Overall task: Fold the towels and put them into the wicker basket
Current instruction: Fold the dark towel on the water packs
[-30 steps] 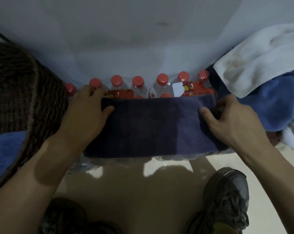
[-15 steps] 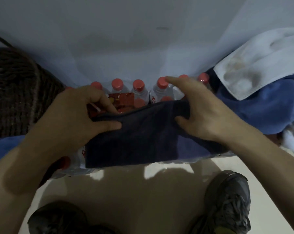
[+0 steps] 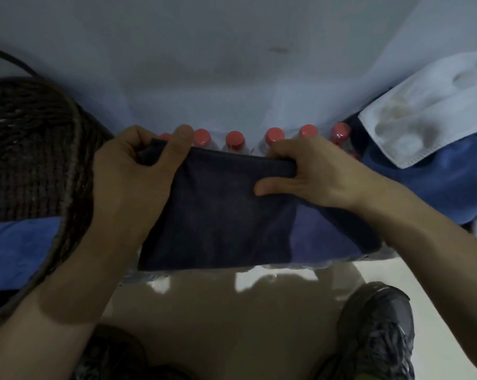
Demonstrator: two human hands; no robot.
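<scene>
The person is now bringing the right end of the dark navy terry towel (image 3: pixel 218 215) across toward the left, where a second ago it was lying stretched long over the shrink-wrapped pack of clear red-capped bottles (image 3: pixel 273 134) with one hand at each end. The right hand (image 3: pixel 308 174) is pinching the folded far edge, thumb lying on top of the cloth and fingers curled under, while the left hand (image 3: pixel 133 174) is gripping the left corner with its thumb over the top. The two hands are sitting much nearer each other than before, so the towel is being halved in length; a lighter strip of it is still showing uncovered under the right forearm. This looks like one of the last folds before it goes into the dark brown woven wicker basket (image 3: pixel 39 160) just to the left, where a bright blue folded towel (image 3: pixel 15 250) is already lying. To the right, a white stained towel (image 3: pixel 423 116) is resting on a blue towel (image 3: pixel 437 182), both apparently still waiting.
</scene>
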